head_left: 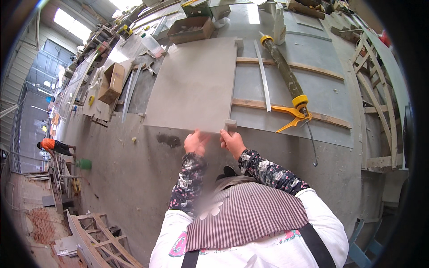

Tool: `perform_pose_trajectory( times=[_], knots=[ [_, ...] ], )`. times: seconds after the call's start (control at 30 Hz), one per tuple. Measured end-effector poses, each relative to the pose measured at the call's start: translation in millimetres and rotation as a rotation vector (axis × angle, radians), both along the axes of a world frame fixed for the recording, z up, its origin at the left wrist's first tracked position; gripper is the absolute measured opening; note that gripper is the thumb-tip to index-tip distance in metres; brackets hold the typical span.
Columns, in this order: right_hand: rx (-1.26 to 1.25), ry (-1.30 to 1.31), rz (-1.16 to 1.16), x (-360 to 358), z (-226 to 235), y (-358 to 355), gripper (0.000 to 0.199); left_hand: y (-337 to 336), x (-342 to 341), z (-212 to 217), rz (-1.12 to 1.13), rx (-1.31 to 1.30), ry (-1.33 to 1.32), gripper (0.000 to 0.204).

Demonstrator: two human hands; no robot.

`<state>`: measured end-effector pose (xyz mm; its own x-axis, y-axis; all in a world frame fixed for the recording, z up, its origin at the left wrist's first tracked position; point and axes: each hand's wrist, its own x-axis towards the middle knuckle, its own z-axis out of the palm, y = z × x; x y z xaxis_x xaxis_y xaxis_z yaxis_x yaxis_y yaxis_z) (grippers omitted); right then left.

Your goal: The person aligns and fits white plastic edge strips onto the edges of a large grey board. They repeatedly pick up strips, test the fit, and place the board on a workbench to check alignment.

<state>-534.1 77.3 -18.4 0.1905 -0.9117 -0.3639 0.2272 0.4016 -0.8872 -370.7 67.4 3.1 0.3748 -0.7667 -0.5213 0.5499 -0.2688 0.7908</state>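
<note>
A large flat beige panel point(192, 80) lies on the worktable, its near edge toward me. My left hand point(196, 143) is at that edge, fingers extended and slightly apart, the tips touching or just under it. At the near right corner, my right hand point(232, 144) has thumb and fingers closed around a small grey-beige block point(230, 123) set against the panel's edge. A similar block point(240, 43) sits at the far right corner. Right of the panel lies a long caulking gun point(283, 69) with yellow end caps and a yellow handle. Beside it is a thin white strip point(262, 76).
Wooden battens point(328, 119) run across the grey tabletop at right. Behind the panel stands a cardboard box point(191, 30); another open box point(111, 83) is at left. A wooden frame point(375, 85) leans at far right. A person in orange point(49, 144) stands far left.
</note>
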Motion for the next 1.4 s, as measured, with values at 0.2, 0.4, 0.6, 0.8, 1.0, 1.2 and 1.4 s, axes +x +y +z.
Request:
perform_pose_trajectory(
  times=[0.2,0.4,0.6,0.8,1.0,1.2,1.4],
  knots=[
    [0.047,-0.059,0.057,-4,2,-1,0.044,0,-1,4,-0.013,0.014,0.005,0.017],
    [0.139,-0.085,0.166,-17,1,2,0.058,0,-1,3,-0.013,0.013,0.009,0.018],
    [0.081,-0.012,0.145,-21,0,16,0.049,0,-3,2,-0.013,-0.011,0.03,0.018],
    [0.1,0.016,0.108,-32,-8,32,0.034,0,-3,5,-0.031,-0.031,0.036,0.019],
    [-0.51,0.409,-0.276,-41,-5,9,0.025,1,-4,7,-0.033,-0.024,0.041,0.019],
    [-0.881,0.74,-0.265,-48,11,0,0.024,0,-2,7,-0.055,-0.025,0.044,0.019],
    [-0.848,0.738,-0.163,-56,19,1,0.03,1,-1,10,-0.117,-0.012,0.006,0.021]
  ],
)
